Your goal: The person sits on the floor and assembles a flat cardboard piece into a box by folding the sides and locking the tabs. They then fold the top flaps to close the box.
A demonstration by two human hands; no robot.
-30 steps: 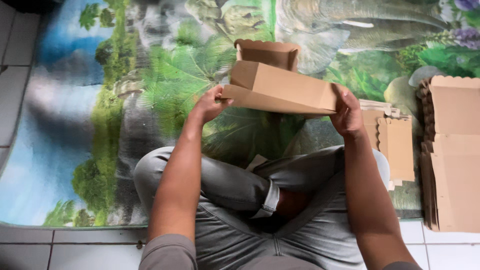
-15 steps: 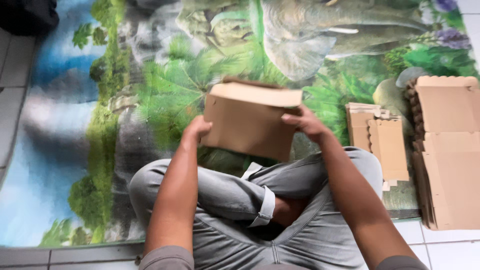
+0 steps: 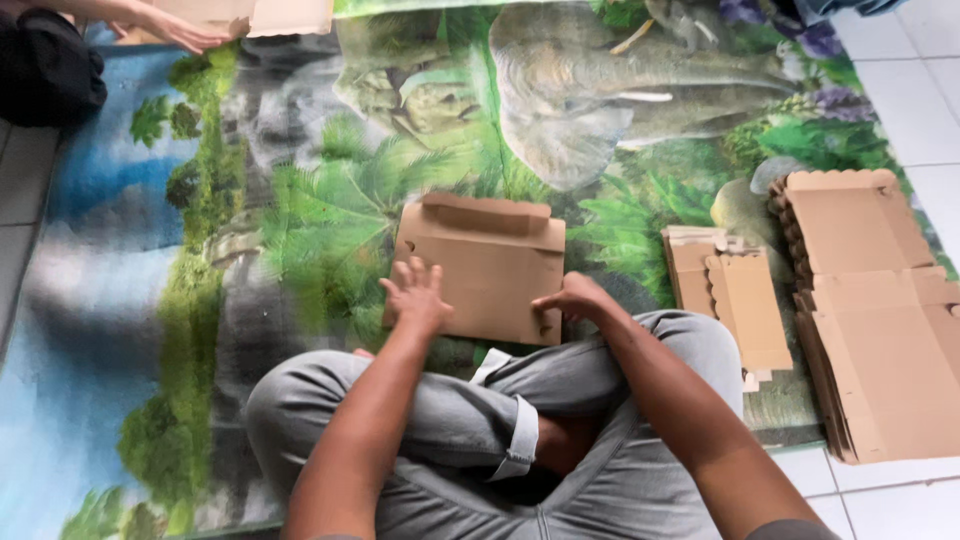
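Note:
A flat brown cardboard box (image 3: 485,265) lies on the printed jungle mat (image 3: 300,200) just in front of my crossed legs, its far flap folded up. My left hand (image 3: 415,295) rests spread on the box's near left edge. Fingers of my right hand (image 3: 570,298) press on its near right corner. Neither hand grips the box; both lie on top of it.
To the right, a small stack of die-cut cardboard pieces (image 3: 730,295) and a taller stack of flat cardboard blanks (image 3: 870,310) sit at the mat's edge. Another person's hand (image 3: 170,25) holds cardboard at the top left beside a black bag (image 3: 45,80). White floor tiles (image 3: 920,60) surround the mat.
The box, held up in the air between both hands earlier, has come down flat onto the mat. My hands now press on its top. The view has tilted further forward.

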